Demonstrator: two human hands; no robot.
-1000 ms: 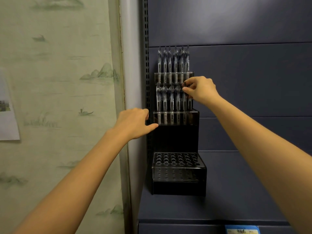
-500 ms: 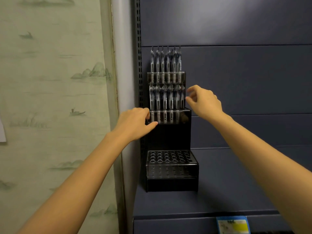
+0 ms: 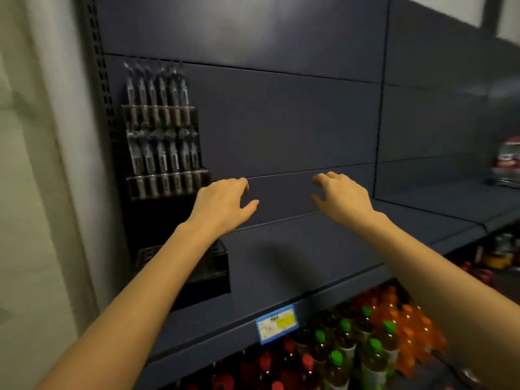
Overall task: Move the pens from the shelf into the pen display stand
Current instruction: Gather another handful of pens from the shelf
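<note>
A black tiered pen display stand stands at the left end of the dark blue shelf. Clear pens fill its two upper tiers in rows. Its lowest tier shows bare holes and is partly hidden by my left forearm. My left hand hovers just right of the stand, fingers loosely curled, holding nothing. My right hand hangs further right over the shelf, fingers relaxed and holding nothing. I see no loose pens on the shelf board.
A pale wall and a perforated upright stand left of the stand. A price label sits on the shelf's front edge. Bottles with red, green and orange caps fill the shelf below. More bottles stand far right.
Both hands have left the stand and drifted right over the shelf. The view has swung right and down, showing the bottles below.
</note>
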